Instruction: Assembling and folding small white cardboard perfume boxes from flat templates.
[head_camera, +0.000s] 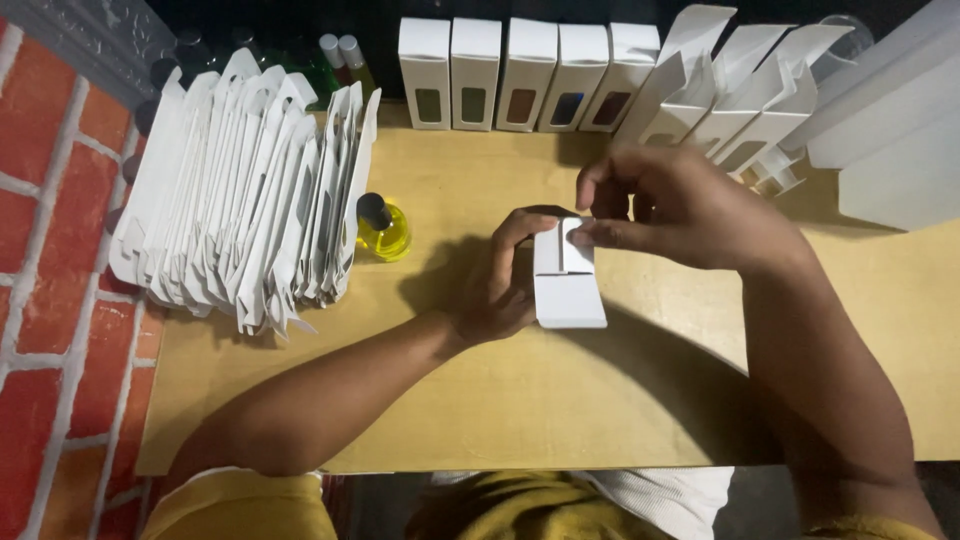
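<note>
Nearest the camera, at the front edge of the wooden table (560, 400), 2 forearms reach in from below and meet over the middle of the tabletop. Between them stands a small white carton (568, 285), a slim rectangular box whose long axis runs away from the person, its closed bottom end pointing back toward the body and its flap end pointing toward the far edge of the table. It sits about mid-table, raised slightly off the wood in the hands.

At its left side, the left hand (500, 285) wraps around the carton, fingers curled and closed on the box's left wall, with the thumb arching over the top near the flap end. From the right, the right hand (680, 205) comes in above the far end; its thumb and forefinger are pinched together on the top flap, the other fingers bent loosely above, clear of the box. So the carton's body lies in the left grip, while only its far tip is under the right fingertips.

Left of the hands, a small bottle of yellow liquid (383, 228) with a black cap stands beside a leaning stack of flat white carton blanks (240, 190).

Farther back, 5 upright white cartons (525, 75) with little windows line the far edge, and to their right several open-flapped cartons (740, 95) lean at a slant.
</note>
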